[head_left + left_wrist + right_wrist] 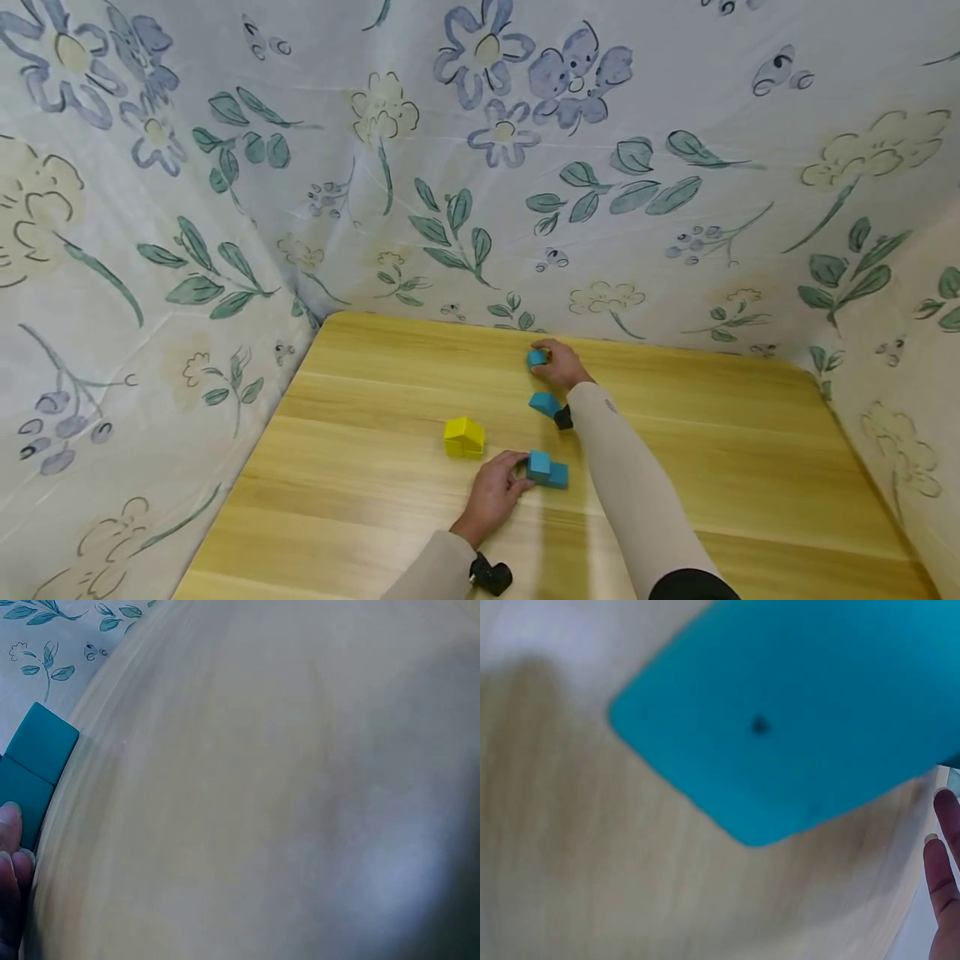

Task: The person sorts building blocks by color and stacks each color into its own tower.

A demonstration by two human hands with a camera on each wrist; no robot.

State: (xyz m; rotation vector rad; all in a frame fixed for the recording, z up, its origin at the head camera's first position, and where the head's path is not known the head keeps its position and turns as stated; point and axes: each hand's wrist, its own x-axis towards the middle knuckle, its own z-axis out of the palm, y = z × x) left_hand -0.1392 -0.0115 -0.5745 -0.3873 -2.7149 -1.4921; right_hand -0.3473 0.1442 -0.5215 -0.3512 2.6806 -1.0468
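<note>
At the far side of the table my right hand [561, 364] pinches a small blue block [536, 358] between thumb and fingers. A second blue block with a slanted side [544, 404] lies under that wrist; a large blue block face [780, 720] fills much of the right wrist view. Nearer, my left hand [495, 492] holds a blue cube [538, 465] with thumb and forefinger on its sides. Against the cube's right side sits a lower blue block [557, 476]. In the left wrist view, fingertips [10, 817] touch one of two adjoining blue blocks [43, 742].
Left of the blue blocks stands a yellow block group [463, 437] with a peaked top. The wooden table [360, 400] meets flower-printed cloth [450, 275] at its back and sides. Black wrist cameras [491, 575] stick out from the sleeves.
</note>
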